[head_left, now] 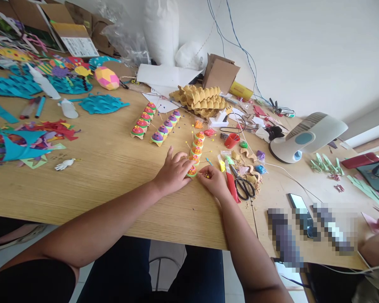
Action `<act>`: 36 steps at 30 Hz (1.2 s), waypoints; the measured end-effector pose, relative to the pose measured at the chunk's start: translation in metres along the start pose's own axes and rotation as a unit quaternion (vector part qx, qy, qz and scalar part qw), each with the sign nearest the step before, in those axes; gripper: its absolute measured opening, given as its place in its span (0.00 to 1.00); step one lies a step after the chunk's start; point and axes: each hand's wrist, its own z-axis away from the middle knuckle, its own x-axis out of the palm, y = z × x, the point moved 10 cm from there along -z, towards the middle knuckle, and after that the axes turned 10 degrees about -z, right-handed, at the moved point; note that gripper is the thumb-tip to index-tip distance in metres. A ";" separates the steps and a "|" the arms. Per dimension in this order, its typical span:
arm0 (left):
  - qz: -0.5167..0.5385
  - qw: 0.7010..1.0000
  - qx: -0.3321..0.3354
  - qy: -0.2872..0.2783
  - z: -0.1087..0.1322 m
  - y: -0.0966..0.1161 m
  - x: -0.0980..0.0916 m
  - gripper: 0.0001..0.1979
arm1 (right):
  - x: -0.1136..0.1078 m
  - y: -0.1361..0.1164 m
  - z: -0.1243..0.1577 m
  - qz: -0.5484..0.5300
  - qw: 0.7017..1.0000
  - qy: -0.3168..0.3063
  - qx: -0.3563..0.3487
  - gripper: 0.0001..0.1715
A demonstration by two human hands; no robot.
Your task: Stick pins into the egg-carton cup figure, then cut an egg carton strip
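The table shows bare wood from its near edge up to the hands, widest toward 9 o'clock, while scissors crowd the 3 o'clock side. The left hand lies loosely open, fingertips on the near end of the pinned egg-cup caterpillar, which runs toward 12 o'clock. The right hand is pinched closed against that same end cup, and what it pinches is too small to tell.

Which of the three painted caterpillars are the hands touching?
The orange-topped one, between the left hand and right hand. The red-topped one and the purple-topped one lie farther back, untouched.
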 end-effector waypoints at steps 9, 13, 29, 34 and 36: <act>0.012 1.000 0.000 -0.004 0.000 0.000 -0.001 0.27 | 0.004 0.005 0.002 -0.062 0.997 -0.009 0.033 0.14; 0.008 1.000 0.000 -0.002 0.000 0.000 0.000 0.25 | 0.008 0.010 0.007 -0.127 0.988 -0.012 0.091 0.18; 0.004 1.000 -0.003 0.002 -0.002 -0.001 -0.002 0.17 | -0.005 0.007 0.003 -0.121 0.990 0.040 0.062 0.17; -0.003 1.000 -0.001 -0.003 -0.001 0.000 -0.001 0.20 | -0.011 0.003 0.003 -0.118 0.990 0.059 0.057 0.17; 0.004 1.000 -0.003 -0.004 -0.001 -0.001 -0.001 0.22 | -0.014 0.000 0.004 -0.105 0.991 0.070 0.049 0.16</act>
